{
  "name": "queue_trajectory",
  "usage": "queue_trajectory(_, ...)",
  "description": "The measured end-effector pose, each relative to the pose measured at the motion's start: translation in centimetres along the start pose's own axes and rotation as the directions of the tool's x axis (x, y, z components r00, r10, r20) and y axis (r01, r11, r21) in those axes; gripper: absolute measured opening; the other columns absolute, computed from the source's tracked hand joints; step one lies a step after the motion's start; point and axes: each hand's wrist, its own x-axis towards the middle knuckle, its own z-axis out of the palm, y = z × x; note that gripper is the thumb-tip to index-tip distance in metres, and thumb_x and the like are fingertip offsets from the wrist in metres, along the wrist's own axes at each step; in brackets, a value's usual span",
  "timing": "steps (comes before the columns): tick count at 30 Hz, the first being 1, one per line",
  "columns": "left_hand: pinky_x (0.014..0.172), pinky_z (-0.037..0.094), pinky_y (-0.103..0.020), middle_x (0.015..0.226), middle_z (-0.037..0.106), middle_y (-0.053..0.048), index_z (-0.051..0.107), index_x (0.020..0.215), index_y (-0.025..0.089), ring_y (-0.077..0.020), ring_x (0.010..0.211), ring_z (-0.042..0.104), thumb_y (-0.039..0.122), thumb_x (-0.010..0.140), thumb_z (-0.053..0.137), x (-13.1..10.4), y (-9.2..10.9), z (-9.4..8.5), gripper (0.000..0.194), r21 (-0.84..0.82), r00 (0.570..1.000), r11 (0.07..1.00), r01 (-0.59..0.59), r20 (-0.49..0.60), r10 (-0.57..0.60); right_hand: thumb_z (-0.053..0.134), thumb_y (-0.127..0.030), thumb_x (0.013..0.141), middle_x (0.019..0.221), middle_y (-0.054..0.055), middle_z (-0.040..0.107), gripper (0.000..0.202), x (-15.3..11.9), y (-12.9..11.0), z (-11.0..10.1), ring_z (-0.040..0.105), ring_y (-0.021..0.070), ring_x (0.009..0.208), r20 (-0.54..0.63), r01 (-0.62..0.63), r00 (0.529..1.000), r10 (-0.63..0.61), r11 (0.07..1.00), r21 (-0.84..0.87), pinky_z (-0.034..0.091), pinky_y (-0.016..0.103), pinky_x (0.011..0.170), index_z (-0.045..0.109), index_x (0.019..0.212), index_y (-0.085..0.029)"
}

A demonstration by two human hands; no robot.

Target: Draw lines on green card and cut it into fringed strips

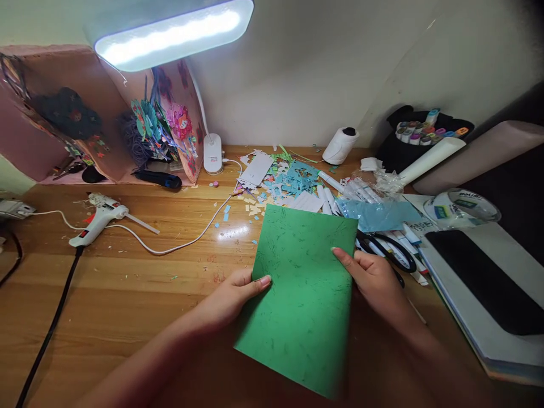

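A green sheet of paper or card [306,306], marked with dark scuffs, is held up over the near middle of the desk. My left hand [238,292] grips its left edge, thumb on the front face and fingers behind. On the right edge, my right hand [374,277] pinches it the same way. The fingers behind the sheet are mostly hidden. Just right of the sheet, black-handled scissors [399,255] lie among markers, partly covered by my right hand and the sheet.
Paper scraps [293,181] are heaped behind the sheet. A hot glue gun [96,224] with its cord lies left. A lit lamp [174,35] hangs overhead. Right stand a marker holder [425,141], a tape roll [463,207] and a paper stack [510,249]. A thread cone [340,145] is at the back.
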Motion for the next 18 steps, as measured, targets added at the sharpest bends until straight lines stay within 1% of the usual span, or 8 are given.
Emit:
queue_trajectory(3, 0.068, 0.046, -0.03, 0.079, 0.07, -0.008, 0.069, 0.094, 0.012, -0.0186, 0.068, 0.063, 0.042, 0.073, 0.07, -0.09, 0.12, 0.08, 0.037, -0.008, 1.0, 1.0, -0.008, -0.026, 0.007, 0.055, -0.073, 0.067, 0.045, -0.004, 0.035, 0.057, -0.13, -0.2, -0.09, 0.033, 0.0113, 0.044, 0.027, -0.045, 0.999, 0.042, 0.99, 0.136, 0.03, 0.025, 0.042, 0.037, 0.047, -0.022)
queue_trajectory(4, 0.067, 0.046, -0.029, 0.078, 0.07, -0.008, 0.07, 0.094, 0.012, -0.0186, 0.067, 0.063, 0.043, 0.073, 0.07, -0.08, 0.15, 0.1, 0.037, -0.018, 0.999, 1.0, -0.018, -0.031, 0.017, 0.055, -0.073, 0.067, 0.047, -0.002, 0.043, 0.056, -0.22, -0.31, -0.15, 0.041, 0.0135, 0.046, 0.072, -0.072, 0.996, 0.059, 0.978, 0.195, 0.037, 0.026, 0.045, 0.045, 0.05, -0.021)
queue_trajectory(6, 0.066, 0.046, -0.029, 0.079, 0.07, -0.008, 0.07, 0.093, 0.012, -0.0182, 0.067, 0.063, 0.043, 0.073, 0.069, -0.03, 0.22, 0.14, 0.036, -0.038, 0.999, 0.998, -0.042, -0.034, 0.041, 0.057, -0.072, 0.067, 0.058, 0.003, 0.059, 0.052, -0.43, -0.49, -0.24, 0.054, 0.019, 0.057, 0.217, -0.161, 0.971, 0.101, 0.946, 0.28, 0.047, 0.031, 0.058, 0.058, 0.06, -0.02)
queue_trajectory(8, 0.066, 0.046, -0.028, 0.08, 0.07, -0.008, 0.07, 0.093, 0.013, -0.0181, 0.068, 0.062, 0.042, 0.074, 0.069, 0.03, 0.27, 0.2, 0.035, -0.045, 0.998, 0.998, -0.053, -0.033, 0.052, 0.059, -0.067, 0.069, 0.07, 0.006, 0.066, 0.049, -0.6, -0.49, -0.23, 0.058, 0.0224, 0.068, 0.337, -0.243, 0.931, 0.14, 0.927, 0.287, 0.049, 0.034, 0.068, 0.064, 0.069, -0.019)
queue_trajectory(10, 0.067, 0.046, -0.028, 0.08, 0.07, -0.008, 0.07, 0.092, 0.013, -0.0182, 0.069, 0.062, 0.042, 0.074, 0.069, 0.08, 0.26, 0.27, 0.035, -0.041, 0.998, 0.998, -0.055, -0.033, 0.054, 0.059, -0.063, 0.073, 0.073, 0.006, 0.065, 0.046, -0.67, -0.3, -0.12, 0.058, 0.0221, 0.07, 0.382, -0.257, 0.913, 0.146, 0.931, 0.259, 0.048, 0.033, 0.067, 0.064, 0.07, -0.018)
queue_trajectory(11, 0.067, 0.046, -0.028, 0.079, 0.07, -0.007, 0.07, 0.092, 0.013, -0.0181, 0.07, 0.062, 0.043, 0.074, 0.069, 0.1, 0.22, 0.3, 0.035, -0.038, 0.998, 0.998, -0.057, -0.033, 0.056, 0.058, -0.062, 0.074, 0.07, 0.005, 0.064, 0.045, -0.65, -0.15, -0.02, 0.056, 0.0207, 0.067, 0.378, -0.241, 0.916, 0.137, 0.939, 0.245, 0.046, 0.031, 0.064, 0.062, 0.068, -0.018)
queue_trajectory(15, 0.064, 0.045, -0.026, 0.079, 0.07, -0.005, 0.07, 0.093, 0.014, -0.016, 0.067, 0.061, 0.043, 0.076, 0.067, 0.19, -0.01, 0.33, 0.034, -0.025, 0.997, 0.998, -0.065, -0.053, 0.064, 0.057, -0.064, 0.073, 0.053, -0.001, 0.049, 0.05, -0.55, 0.3, 0.42, 0.043, 0.0137, 0.052, 0.314, -0.195, 0.94, 0.135, 0.966, 0.17, 0.036, 0.026, 0.048, 0.05, 0.054, -0.019)
queue_trajectory(18, 0.065, 0.046, -0.027, 0.078, 0.07, -0.005, 0.07, 0.094, 0.015, -0.0162, 0.067, 0.061, 0.043, 0.075, 0.068, 0.27, 0.04, 0.22, 0.034, -0.016, 0.994, 0.997, -0.078, -0.073, 0.077, 0.054, -0.066, 0.074, 0.052, -0.002, 0.045, 0.052, -0.54, 0.25, 0.68, 0.04, 0.013, 0.051, 0.27, -0.157, 0.957, 0.102, 0.969, 0.19, 0.035, 0.025, 0.047, 0.047, 0.054, -0.019)
